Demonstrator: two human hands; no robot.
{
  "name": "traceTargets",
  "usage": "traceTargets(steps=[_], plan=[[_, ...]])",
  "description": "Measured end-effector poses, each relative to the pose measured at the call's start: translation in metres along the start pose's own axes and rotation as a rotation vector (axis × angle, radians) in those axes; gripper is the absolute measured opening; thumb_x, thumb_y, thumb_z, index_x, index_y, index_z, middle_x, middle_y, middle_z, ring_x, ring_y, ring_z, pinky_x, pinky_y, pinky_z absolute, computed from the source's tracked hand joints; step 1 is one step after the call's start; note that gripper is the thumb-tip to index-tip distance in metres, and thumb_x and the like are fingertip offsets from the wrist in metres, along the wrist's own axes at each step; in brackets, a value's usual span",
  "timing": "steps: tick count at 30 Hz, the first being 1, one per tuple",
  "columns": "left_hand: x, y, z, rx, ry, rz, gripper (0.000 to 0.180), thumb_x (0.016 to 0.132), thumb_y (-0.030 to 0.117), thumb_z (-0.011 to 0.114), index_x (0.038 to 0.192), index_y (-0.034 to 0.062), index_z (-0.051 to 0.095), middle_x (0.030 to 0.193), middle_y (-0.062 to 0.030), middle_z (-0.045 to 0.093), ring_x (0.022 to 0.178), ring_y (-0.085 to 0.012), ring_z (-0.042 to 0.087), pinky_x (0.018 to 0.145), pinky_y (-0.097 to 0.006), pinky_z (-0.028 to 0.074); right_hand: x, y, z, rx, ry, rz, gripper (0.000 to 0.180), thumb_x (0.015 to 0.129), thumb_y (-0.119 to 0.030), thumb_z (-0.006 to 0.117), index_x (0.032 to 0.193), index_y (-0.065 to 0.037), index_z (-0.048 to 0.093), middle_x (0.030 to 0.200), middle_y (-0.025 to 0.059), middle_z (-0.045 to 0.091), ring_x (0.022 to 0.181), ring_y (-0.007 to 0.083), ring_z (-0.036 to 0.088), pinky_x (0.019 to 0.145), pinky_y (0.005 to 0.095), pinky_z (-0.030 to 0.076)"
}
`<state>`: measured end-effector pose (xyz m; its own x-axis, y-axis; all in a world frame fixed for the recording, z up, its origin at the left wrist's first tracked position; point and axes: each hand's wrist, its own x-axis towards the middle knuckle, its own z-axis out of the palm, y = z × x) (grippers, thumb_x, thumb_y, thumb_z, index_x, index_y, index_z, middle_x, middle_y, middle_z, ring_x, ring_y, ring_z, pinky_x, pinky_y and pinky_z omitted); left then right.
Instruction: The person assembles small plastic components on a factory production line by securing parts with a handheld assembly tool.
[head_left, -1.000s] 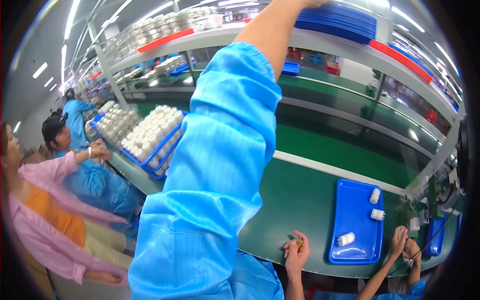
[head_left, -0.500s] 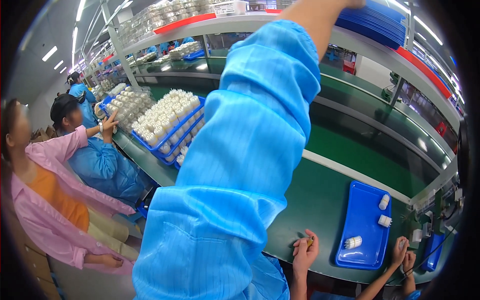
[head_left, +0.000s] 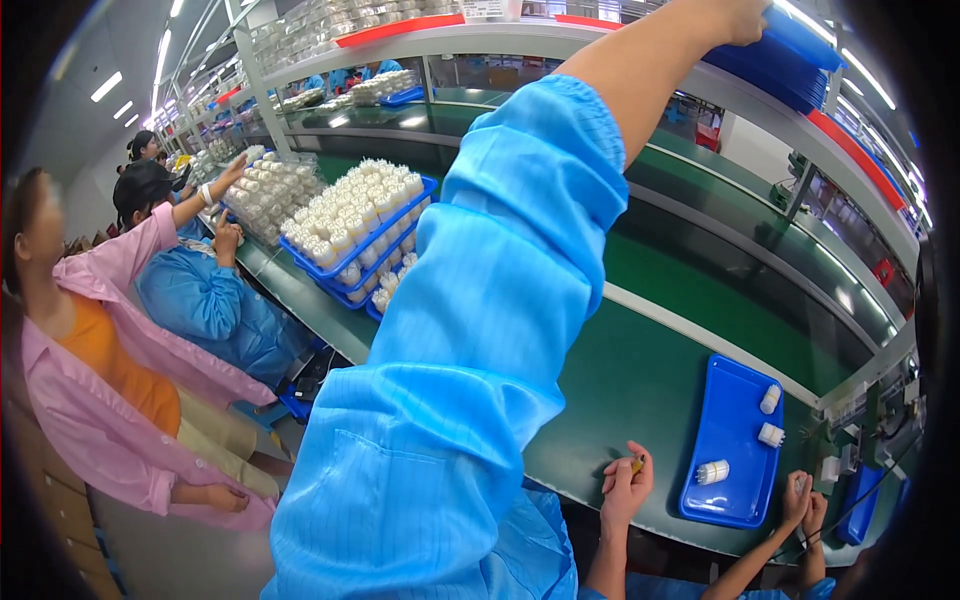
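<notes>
My left arm, in a blue sleeve, stretches up across the picture to the top shelf. There my left hand (head_left: 738,16) curls its fingers at the edge of a stack of blue trays (head_left: 800,55); the frame's top edge partly cuts the hand off. My right hand (head_left: 624,487) is low at the front edge of the green belt (head_left: 640,370) and pinches a small yellowish piece (head_left: 637,465). Just right of it lies a blue tray (head_left: 735,450) with three small white cylinders (head_left: 712,471).
A co-worker's two hands (head_left: 806,500) work at the lower right. On the left sit people in blue (head_left: 215,300) and pink (head_left: 90,390) coats. Blue trays full of white parts (head_left: 355,225) are stacked on the belt's left. A metal shelf (head_left: 480,40) runs overhead.
My left arm stays raised at the shelf while the view swings a little, showing more of the hand. My right hand has risen slightly at the belt edge.
</notes>
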<state>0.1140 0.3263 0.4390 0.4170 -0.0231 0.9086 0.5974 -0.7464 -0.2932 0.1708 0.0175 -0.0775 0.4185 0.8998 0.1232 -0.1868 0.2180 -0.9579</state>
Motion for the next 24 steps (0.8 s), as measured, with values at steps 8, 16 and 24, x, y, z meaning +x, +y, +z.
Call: traceTargets(steps=[8, 16, 24], plan=[[-0.099, 0.057, -0.057, 0.041, -0.026, 0.086, 0.024, 0.082, 0.014, 0.059, 0.097, 0.0256, 0.073, 0.091, -0.0041, 0.068, 0.088, -0.0266, 0.067, 0.068, -0.041, 0.052, 0.001, 0.001, -0.002, 0.016, -0.023, -0.004, 0.024, 0.096, -0.007, 0.051, 0.118, 0.003, 0.053, 0.068, 0.0031, 0.056, 0.047, 0.0031, 0.04, 0.04, 0.0174, 0.03], [-0.291, 0.158, -0.148, -0.302, -0.124, -0.034, 0.018, 0.071, 0.01, 0.065, 0.088, 0.0147, 0.063, 0.076, -0.0005, 0.053, 0.07, -0.02, 0.054, 0.059, -0.034, 0.04, -0.006, -0.005, 0.001, -0.045, 0.005, -0.004, 0.024, 0.096, -0.009, 0.05, 0.118, -0.001, 0.054, 0.068, 0.003, 0.056, 0.046, 0.0035, 0.041, 0.04, 0.0181, 0.03], [-0.446, 0.195, -0.13, -0.433, -0.484, -0.186, 0.016, 0.071, 0.008, 0.063, 0.085, 0.0143, 0.064, 0.077, -0.0018, 0.052, 0.073, -0.0213, 0.054, 0.062, -0.035, 0.04, -0.021, -0.009, -0.002, 0.001, 0.107, 0.013, 0.024, 0.097, -0.012, 0.049, 0.117, -0.002, 0.055, 0.067, 0.003, 0.057, 0.045, 0.0045, 0.042, 0.039, 0.0189, 0.029]])
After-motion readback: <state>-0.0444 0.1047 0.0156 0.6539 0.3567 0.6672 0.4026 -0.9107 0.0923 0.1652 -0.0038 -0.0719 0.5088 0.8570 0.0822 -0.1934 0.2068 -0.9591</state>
